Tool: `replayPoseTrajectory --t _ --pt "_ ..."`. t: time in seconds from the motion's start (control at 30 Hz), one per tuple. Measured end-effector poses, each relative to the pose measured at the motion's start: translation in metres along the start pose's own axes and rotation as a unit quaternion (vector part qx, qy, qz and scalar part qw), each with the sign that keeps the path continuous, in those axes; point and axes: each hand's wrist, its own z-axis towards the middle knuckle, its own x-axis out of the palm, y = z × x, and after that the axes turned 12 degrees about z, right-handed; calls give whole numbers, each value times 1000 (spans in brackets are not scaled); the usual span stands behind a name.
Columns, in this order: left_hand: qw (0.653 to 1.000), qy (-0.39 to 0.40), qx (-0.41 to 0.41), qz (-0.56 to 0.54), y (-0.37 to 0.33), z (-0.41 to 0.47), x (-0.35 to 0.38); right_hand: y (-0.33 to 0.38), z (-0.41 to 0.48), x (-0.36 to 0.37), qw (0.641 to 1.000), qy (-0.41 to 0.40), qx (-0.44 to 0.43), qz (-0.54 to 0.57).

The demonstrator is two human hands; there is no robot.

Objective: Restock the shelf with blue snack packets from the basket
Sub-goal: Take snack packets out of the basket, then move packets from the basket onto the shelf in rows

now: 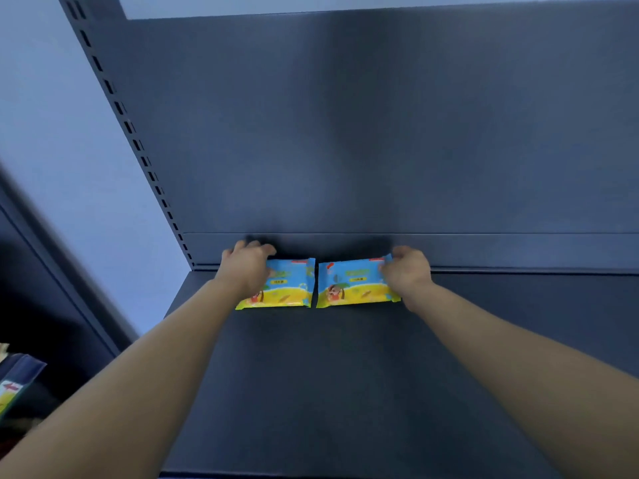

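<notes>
Two grips are each holding a blue snack packet. My left grip point(247, 266) is curling over the far left end of the left packet point(290, 285), and my right grip point(404, 271) is pinching the right packet point(349, 285) at its far right corner. Between the grips, both packets are lying flat, just beside each other, on the dark shelf point(345, 375) near its back panel point(380, 133).

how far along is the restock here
Done: nothing released yet. In hand: left hand grips the left blue-and-yellow plastic snack packet, right hand its twin right packet, side by side at the back of the dark grey metal shelf. Left: let go, fill the shelf in front.
</notes>
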Motion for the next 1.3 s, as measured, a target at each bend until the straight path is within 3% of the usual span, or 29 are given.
replayPoseTrajectory --t 0.13,0.3,0.5,0.63,0.77,0.9,1.0,1.13,1.3 --pt "997 -68 -9 22 -14 -14 2 0 -11 -10 998 -15 -34 -58" --pt "986 -158 35 -46 -61 -54 -19 2 -41 -38 976 36 -175 -124" --pt "949 -285 128 -41 -131 -119 -51 -3 -89 -105 903 82 -365 -210" --pt "920 -358 160 -27 -181 -179 -82 -15 -127 -168 848 52 -460 -259" --pt "906 -380 179 -46 -243 -252 -97 -40 -168 -243 794 14 -535 -289" --pt "906 -363 201 -82 -312 -318 -78 -88 -202 -317 752 0 -569 -332" --pt "920 -303 226 -100 -362 -353 -43 -136 -215 -360 742 21 -564 -362" --pt "947 -135 258 -134 -413 -385 9 -205 -216 -401 750 79 -518 -405" --pt "963 82 235 -105 -435 -403 67 -264 -216 -417 779 206 -372 -461"
